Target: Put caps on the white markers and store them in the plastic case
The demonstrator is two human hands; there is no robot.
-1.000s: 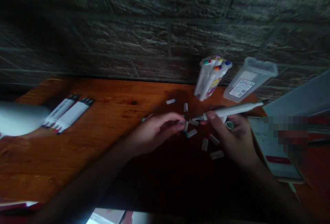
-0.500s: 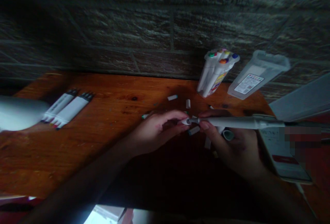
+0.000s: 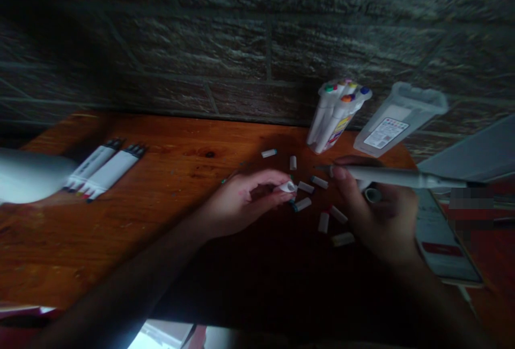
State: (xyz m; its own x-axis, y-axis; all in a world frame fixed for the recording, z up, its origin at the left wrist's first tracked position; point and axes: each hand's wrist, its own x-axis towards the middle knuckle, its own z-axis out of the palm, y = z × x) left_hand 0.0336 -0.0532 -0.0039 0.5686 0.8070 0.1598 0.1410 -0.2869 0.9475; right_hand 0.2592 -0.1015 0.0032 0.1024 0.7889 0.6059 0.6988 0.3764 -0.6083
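Between the thumb and fingers of my left hand (image 3: 245, 199) is a small white marker cap (image 3: 287, 187), its open end facing right. My right hand (image 3: 378, 220) grips a white marker (image 3: 386, 176) held nearly level, with its dark tip bare and pointing left, apart from the cap. A second cap (image 3: 372, 194), open end showing, is tucked in the same right hand. Several loose white caps with coloured ends, such as a teal-ended cap (image 3: 302, 204) and another cap (image 3: 343, 239), lie on the wooden table (image 3: 181, 177) around and between my hands.
A clear case of markers (image 3: 336, 116) stands by the brick wall (image 3: 241, 49), beside a see-through case (image 3: 392, 118) with a label. Two rows of markers (image 3: 108, 169) lie at left, near a white rounded object (image 3: 32, 176). A tablet-like device (image 3: 446, 247) rests at right.
My right hand has drawn the marker up and right, away from the cap in my left hand. Its tip now shows bare. My left hand has barely moved.
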